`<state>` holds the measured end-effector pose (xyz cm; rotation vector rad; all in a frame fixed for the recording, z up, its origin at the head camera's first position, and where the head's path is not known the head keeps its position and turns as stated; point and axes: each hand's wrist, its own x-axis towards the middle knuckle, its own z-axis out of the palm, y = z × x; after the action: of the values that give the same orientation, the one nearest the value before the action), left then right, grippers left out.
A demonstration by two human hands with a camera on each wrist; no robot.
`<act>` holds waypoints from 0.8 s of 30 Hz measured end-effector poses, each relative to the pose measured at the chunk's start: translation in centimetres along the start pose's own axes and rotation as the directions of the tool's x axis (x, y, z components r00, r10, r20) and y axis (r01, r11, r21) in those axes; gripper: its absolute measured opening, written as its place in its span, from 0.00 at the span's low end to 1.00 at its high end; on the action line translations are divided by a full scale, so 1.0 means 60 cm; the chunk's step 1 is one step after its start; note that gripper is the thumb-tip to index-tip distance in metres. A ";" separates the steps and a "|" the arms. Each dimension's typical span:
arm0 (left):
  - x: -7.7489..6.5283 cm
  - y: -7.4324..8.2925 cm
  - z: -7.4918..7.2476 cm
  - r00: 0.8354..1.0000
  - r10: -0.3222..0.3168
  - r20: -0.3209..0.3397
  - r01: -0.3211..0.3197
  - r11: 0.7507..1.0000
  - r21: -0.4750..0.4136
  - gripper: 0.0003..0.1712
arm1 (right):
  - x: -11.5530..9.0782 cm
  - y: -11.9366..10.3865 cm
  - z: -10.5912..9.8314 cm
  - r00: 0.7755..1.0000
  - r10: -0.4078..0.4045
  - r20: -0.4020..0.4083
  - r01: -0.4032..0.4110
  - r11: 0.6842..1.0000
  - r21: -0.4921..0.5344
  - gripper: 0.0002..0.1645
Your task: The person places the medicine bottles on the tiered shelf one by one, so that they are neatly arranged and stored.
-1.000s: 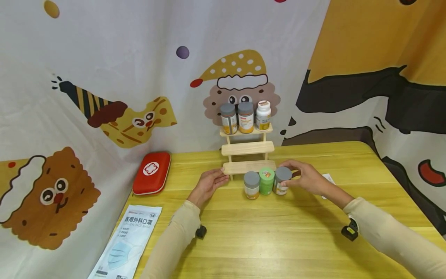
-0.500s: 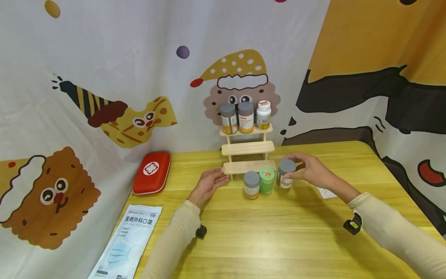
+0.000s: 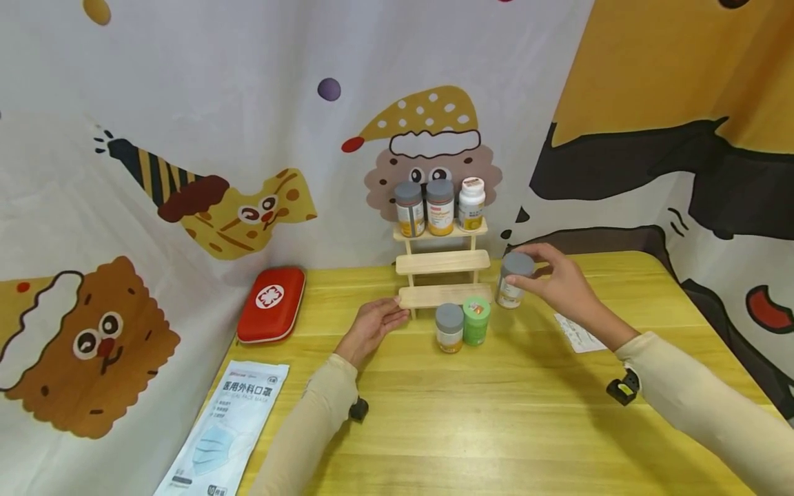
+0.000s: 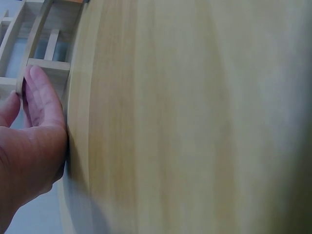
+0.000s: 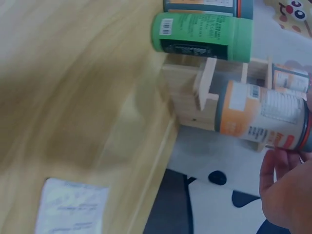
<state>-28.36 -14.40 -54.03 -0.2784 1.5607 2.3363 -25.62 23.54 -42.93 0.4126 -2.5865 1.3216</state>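
My right hand (image 3: 564, 284) grips a grey-lidded supplement bottle (image 3: 511, 293) by its lid, off the table at the right of the lowest step of a three-step wooden display stand (image 3: 442, 262). In the right wrist view the white-and-orange label of this bottle (image 5: 261, 114) shows, with fingertips at its lid. My left hand (image 3: 372, 327) pinches the left end of the lowest step; thumb and fingers straddle that wooden end (image 4: 24, 80) in the left wrist view. In front of the stand are a green bottle (image 3: 476, 324) and another grey-lidded bottle (image 3: 449, 331).
Two grey-lidded bottles (image 3: 440, 210) and a white bottle (image 3: 471, 207) stand on the top step. A red first-aid case (image 3: 271, 313) and a face mask packet (image 3: 223, 427) lie at the left. A white paper slip (image 3: 579, 336) lies at the right. A patterned cloth (image 3: 248, 83) hangs behind.
My right hand has lifted the grey-lidded bottle from beside the green one, moving it up and slightly right, back toward the stand. The left hand stays on the lowest step.
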 end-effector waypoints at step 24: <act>-0.001 0.003 0.000 1.000 -0.005 0.001 0.005 1.000 -0.012 0.12 | 0.102 -0.089 0.079 0.985 -0.171 -0.011 0.171 0.981 0.088 0.35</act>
<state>-28.37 -14.48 -53.89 -0.2834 1.5442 2.3418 -29.84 15.75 -39.77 0.6324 -2.4327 1.3785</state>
